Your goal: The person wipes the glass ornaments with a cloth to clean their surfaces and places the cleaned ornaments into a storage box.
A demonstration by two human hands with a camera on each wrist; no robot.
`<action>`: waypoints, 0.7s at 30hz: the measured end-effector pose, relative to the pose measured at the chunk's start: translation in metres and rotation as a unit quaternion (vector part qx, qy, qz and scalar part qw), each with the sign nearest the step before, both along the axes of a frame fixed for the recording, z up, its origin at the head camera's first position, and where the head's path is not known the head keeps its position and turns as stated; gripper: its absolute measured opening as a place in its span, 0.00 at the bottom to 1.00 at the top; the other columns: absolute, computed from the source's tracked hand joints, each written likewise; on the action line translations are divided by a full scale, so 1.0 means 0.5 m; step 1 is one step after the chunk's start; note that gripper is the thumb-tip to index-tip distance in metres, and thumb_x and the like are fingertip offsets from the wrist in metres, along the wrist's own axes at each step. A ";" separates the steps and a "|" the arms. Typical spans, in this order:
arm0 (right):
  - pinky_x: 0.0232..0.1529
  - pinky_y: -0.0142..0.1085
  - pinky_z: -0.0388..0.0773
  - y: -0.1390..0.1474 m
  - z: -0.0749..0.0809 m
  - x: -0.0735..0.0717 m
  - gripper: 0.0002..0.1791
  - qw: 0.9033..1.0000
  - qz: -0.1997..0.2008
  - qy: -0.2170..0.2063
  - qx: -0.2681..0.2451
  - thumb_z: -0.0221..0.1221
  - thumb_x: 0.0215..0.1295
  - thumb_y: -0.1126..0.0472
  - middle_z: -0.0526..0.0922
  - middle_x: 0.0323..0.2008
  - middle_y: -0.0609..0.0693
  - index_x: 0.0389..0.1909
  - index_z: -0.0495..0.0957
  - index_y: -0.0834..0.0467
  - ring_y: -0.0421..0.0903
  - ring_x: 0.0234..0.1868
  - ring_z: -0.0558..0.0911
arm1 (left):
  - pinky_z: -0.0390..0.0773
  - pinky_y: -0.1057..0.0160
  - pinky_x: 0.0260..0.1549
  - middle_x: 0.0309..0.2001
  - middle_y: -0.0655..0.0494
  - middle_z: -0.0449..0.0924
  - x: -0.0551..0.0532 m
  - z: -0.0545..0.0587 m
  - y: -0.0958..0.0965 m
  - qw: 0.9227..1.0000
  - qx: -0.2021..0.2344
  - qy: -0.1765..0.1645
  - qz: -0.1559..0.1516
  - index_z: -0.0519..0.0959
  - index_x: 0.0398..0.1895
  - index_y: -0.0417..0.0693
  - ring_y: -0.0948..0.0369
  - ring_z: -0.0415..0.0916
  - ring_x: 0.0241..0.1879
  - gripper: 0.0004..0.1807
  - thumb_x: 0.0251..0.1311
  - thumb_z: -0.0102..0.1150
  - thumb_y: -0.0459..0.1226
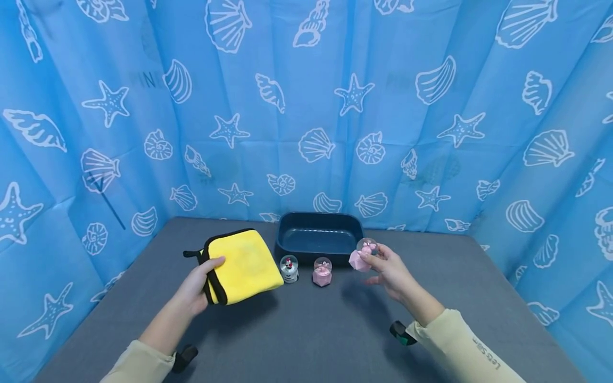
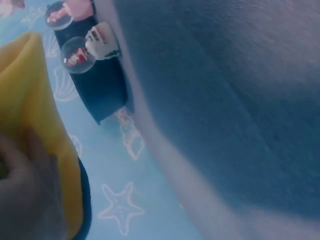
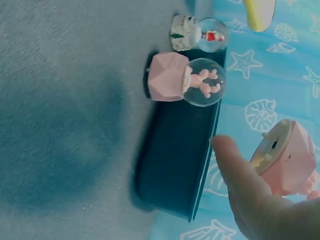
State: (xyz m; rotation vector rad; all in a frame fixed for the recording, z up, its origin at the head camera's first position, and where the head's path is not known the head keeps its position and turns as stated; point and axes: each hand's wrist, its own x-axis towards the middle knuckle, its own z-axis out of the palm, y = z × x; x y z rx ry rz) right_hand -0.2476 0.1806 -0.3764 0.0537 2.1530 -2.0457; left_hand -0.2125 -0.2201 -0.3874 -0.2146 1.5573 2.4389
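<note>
My left hand (image 1: 197,284) grips a folded yellow cloth (image 1: 244,263) with black edging and a small black loop, held above the table. In my right hand (image 1: 390,271) is a pink snow globe (image 1: 360,260), pinched by its faceted base and raised near the right front corner of the dark blue box; the right wrist view shows the pale underside of that base (image 3: 272,146). A second pink snow globe (image 1: 322,272) stands on the table between the hands. Beside it, nearer the cloth, stands a white snow globe (image 1: 289,269) with a red figure inside.
A dark blue rectangular box (image 1: 320,258), open at the top, sits at the back of the grey table (image 1: 306,330), behind the two standing globes. A blue curtain (image 1: 306,106) with white shells and starfish hangs around the back and sides.
</note>
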 end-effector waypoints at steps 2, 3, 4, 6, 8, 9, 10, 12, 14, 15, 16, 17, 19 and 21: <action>0.51 0.57 0.75 -0.002 0.002 0.000 0.33 1.000 0.007 0.003 -0.006 0.53 0.74 0.54 0.65 0.62 0.65 0.70 0.52 0.65 0.53 0.53 0.74 | 0.80 0.61 0.46 0.39 0.59 0.83 -0.002 0.000 0.007 1.000 0.021 0.005 -0.013 0.70 0.48 0.47 0.63 0.83 0.41 0.07 0.73 0.46 0.38; 0.50 0.57 0.76 -0.003 0.003 0.000 0.33 1.000 0.010 0.006 -0.006 0.52 0.74 0.54 0.64 0.61 0.66 0.70 0.51 0.65 0.53 0.53 0.74 | 0.79 0.61 0.47 0.40 0.59 0.83 -0.004 0.001 0.010 0.999 0.033 0.007 -0.017 0.69 0.48 0.46 0.63 0.83 0.42 0.06 0.73 0.45 0.36; 0.49 0.56 0.77 -0.005 0.003 0.000 0.33 1.000 0.011 0.010 -0.003 0.52 0.74 0.54 0.64 0.60 0.65 0.70 0.51 0.64 0.53 0.52 0.74 | 0.79 0.62 0.48 0.40 0.59 0.82 -0.005 0.001 0.013 0.999 0.045 0.008 -0.019 0.68 0.49 0.46 0.63 0.82 0.42 0.07 0.73 0.44 0.35; 0.47 0.55 0.79 -0.007 0.005 0.001 0.33 1.000 0.018 0.021 0.007 0.51 0.75 0.53 0.63 0.58 0.64 0.71 0.50 0.64 0.52 0.51 0.74 | 0.78 0.62 0.48 0.41 0.58 0.81 -0.008 0.003 0.018 0.998 0.066 0.005 -0.017 0.66 0.50 0.44 0.62 0.82 0.43 0.07 0.73 0.41 0.33; 0.46 0.51 0.80 -0.009 0.006 0.001 0.33 0.999 0.024 0.033 0.019 0.50 0.75 0.53 0.64 0.55 0.63 0.71 0.49 0.64 0.51 0.48 0.74 | 0.78 0.63 0.49 0.42 0.57 0.80 -0.009 0.004 0.021 0.997 0.077 0.006 -0.018 0.63 0.52 0.43 0.62 0.81 0.44 0.09 0.72 0.39 0.31; 0.45 0.48 0.81 -0.010 0.007 0.001 0.33 0.999 0.025 0.039 0.026 0.51 0.75 0.54 0.65 0.54 0.62 0.71 0.49 0.64 0.49 0.47 0.75 | 0.78 0.63 0.49 0.42 0.57 0.80 -0.010 0.004 0.022 0.997 0.080 0.007 -0.021 0.62 0.53 0.43 0.62 0.81 0.44 0.10 0.71 0.38 0.30; 0.44 0.45 0.81 -0.010 0.008 0.001 0.33 0.998 0.026 0.045 0.031 0.51 0.75 0.54 0.66 0.53 0.61 0.70 0.50 0.65 0.48 0.45 0.75 | 0.78 0.63 0.49 0.43 0.57 0.80 -0.011 0.004 0.022 0.996 0.082 0.008 -0.027 0.61 0.54 0.42 0.62 0.81 0.45 0.11 0.71 0.37 0.30; 0.42 0.39 0.80 -0.011 0.009 0.001 0.32 0.998 0.022 0.053 0.038 0.51 0.75 0.54 0.69 0.50 0.59 0.70 0.51 0.66 0.45 0.42 0.76 | 0.78 0.63 0.49 0.43 0.56 0.79 -0.012 0.005 0.022 0.995 0.087 0.013 -0.042 0.60 0.55 0.42 0.62 0.81 0.45 0.12 0.70 0.35 0.29; 0.40 0.35 0.78 -0.012 0.010 0.002 0.30 0.997 0.014 0.059 0.041 0.52 0.75 0.55 0.71 0.47 0.58 0.68 0.53 0.67 0.42 0.39 0.76 | 0.78 0.62 0.50 0.44 0.55 0.80 -0.013 0.005 0.021 0.993 0.099 0.018 -0.058 0.61 0.55 0.42 0.61 0.81 0.46 0.12 0.71 0.34 0.29; 0.39 0.33 0.78 -0.012 0.009 0.002 0.30 0.997 0.011 0.061 0.042 0.52 0.75 0.55 0.72 0.47 0.57 0.67 0.54 0.67 0.42 0.38 0.76 | 0.78 0.62 0.50 0.45 0.54 0.80 -0.013 0.005 0.021 0.992 0.110 0.019 -0.066 0.62 0.55 0.42 0.60 0.81 0.46 0.12 0.71 0.33 0.29; 0.38 0.33 0.78 -0.012 0.009 0.002 0.29 0.997 0.007 0.063 0.044 0.52 0.74 0.55 0.73 0.46 0.57 0.66 0.55 0.67 0.41 0.38 0.76 | 0.78 0.61 0.50 0.45 0.54 0.80 -0.013 0.005 0.022 0.990 0.118 0.021 -0.074 0.63 0.54 0.42 0.60 0.81 0.47 0.12 0.72 0.33 0.29; 0.39 0.33 0.78 -0.013 0.008 0.002 0.29 0.997 0.003 0.064 0.046 0.53 0.74 0.55 0.74 0.46 0.57 0.66 0.56 0.68 0.41 0.38 0.76 | 0.78 0.61 0.50 0.45 0.53 0.80 -0.013 0.006 0.022 0.988 0.127 0.022 -0.081 0.64 0.53 0.42 0.59 0.81 0.47 0.12 0.72 0.32 0.29; 0.40 0.33 0.78 -0.014 0.006 0.002 0.29 0.996 -0.002 0.066 0.051 0.54 0.73 0.55 0.75 0.47 0.58 0.65 0.59 0.68 0.42 0.39 0.77 | 0.78 0.60 0.50 0.46 0.52 0.80 -0.013 0.007 0.025 0.986 0.141 0.024 -0.091 0.66 0.52 0.42 0.58 0.81 0.47 0.13 0.73 0.31 0.29; 0.43 0.35 0.79 -0.016 0.005 0.002 0.29 0.996 -0.005 0.067 0.059 0.56 0.72 0.54 0.75 0.49 0.59 0.64 0.61 0.68 0.44 0.40 0.77 | 0.78 0.60 0.50 0.46 0.52 0.80 -0.013 0.010 0.029 0.984 0.148 0.025 -0.096 0.67 0.52 0.42 0.58 0.81 0.48 0.13 0.73 0.31 0.29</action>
